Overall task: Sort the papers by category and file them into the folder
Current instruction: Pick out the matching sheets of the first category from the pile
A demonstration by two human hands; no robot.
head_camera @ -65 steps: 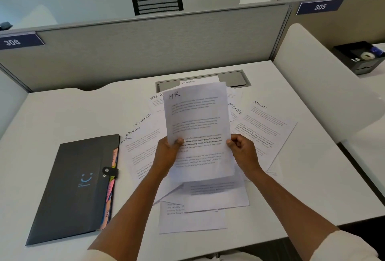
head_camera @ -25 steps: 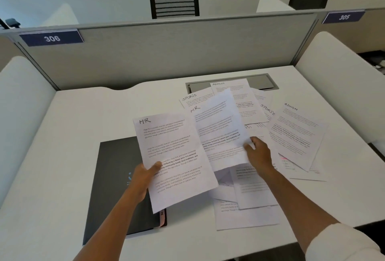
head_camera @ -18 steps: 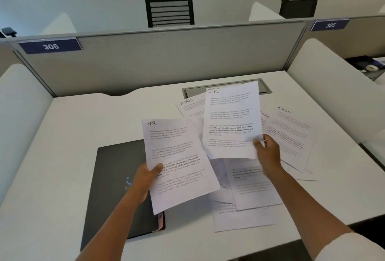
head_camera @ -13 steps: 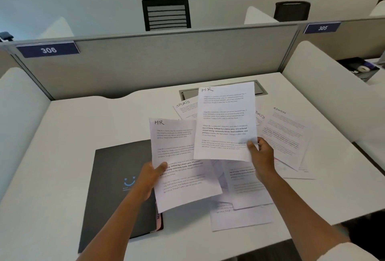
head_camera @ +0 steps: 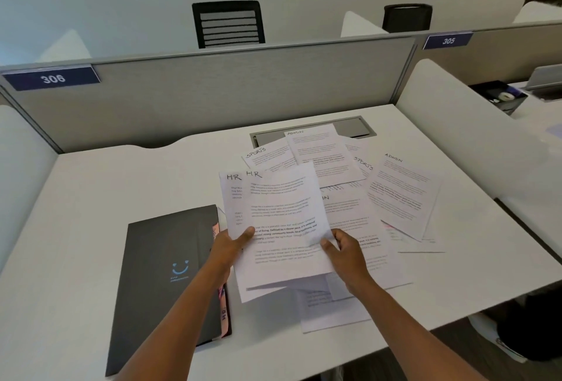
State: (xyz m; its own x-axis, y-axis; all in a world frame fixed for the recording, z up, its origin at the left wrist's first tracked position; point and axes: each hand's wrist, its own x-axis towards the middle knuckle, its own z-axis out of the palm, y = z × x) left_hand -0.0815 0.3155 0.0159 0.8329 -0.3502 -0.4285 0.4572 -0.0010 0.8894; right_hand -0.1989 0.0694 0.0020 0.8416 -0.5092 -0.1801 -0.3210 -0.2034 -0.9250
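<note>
- Hands meet over the dark grey folder with a blue smile mark, which lies flat on the white desk; half a second earlier they were apart, each holding one sheet.
- Two white printed sheets headed "HR" now overlap, the top one shifted a little away from the folder so both handwritten headings show side by side. Before, the right-hand sheet was raised higher and farther from the folder.
- Left hand pinches the edge of the pair nearest the folder, thumb on top of the paper, and it overlaps the folder's tabbed edge.
- Right hand pinches the opposite edge of the top sheet, thumb on the face; whether its fingers also catch the lower sheet is hard to tell.
- Coloured index tabs stick out of the folder's edge beside the held sheets; one seems to read "HR".
- Loose white sheets headed "ADMIN" and "SPORTS" lie spread on the desk beyond the held pair, away from the folder, as before; one covers part of a grey cable hatch.
- Another "ADMIN" sheet lies farthest from the folder.
- Grey partition panel carries a blue plate numbered 306.
</note>
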